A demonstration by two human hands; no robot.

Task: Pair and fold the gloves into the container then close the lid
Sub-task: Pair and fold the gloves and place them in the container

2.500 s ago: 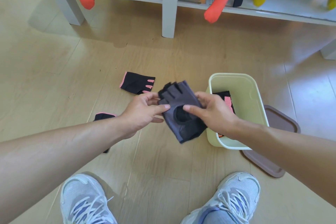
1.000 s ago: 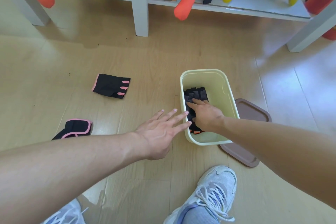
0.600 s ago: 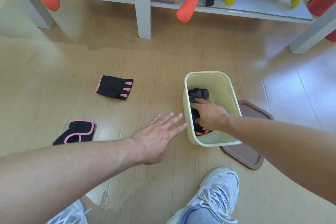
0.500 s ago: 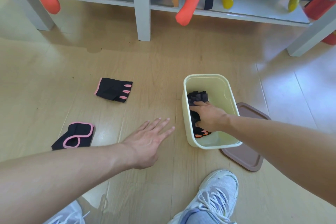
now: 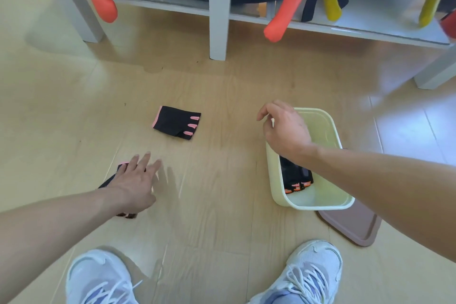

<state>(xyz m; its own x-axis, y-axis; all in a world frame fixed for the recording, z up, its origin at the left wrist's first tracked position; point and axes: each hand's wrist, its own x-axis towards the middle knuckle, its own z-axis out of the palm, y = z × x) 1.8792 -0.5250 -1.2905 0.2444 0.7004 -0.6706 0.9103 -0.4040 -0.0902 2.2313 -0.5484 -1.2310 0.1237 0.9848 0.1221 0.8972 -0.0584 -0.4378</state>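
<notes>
A pale green container stands on the wooden floor with folded black gloves showing orange trim inside. My right hand hovers over its left rim, fingers loosely curled and empty. A black glove with pink finger edges lies flat on the floor further left. My left hand stretches flat over a second black glove with pink trim, mostly hiding it; contact is unclear. The brown lid lies on the floor beside and partly under the container's near right corner.
A white shelf frame stands at the back, with orange, black and yellow padded things hanging over its edge. My two white shoes are at the bottom of the view.
My right hand has come up out of the container, leaving the gloves inside. My left hand has moved left over the near pink-trimmed glove.
</notes>
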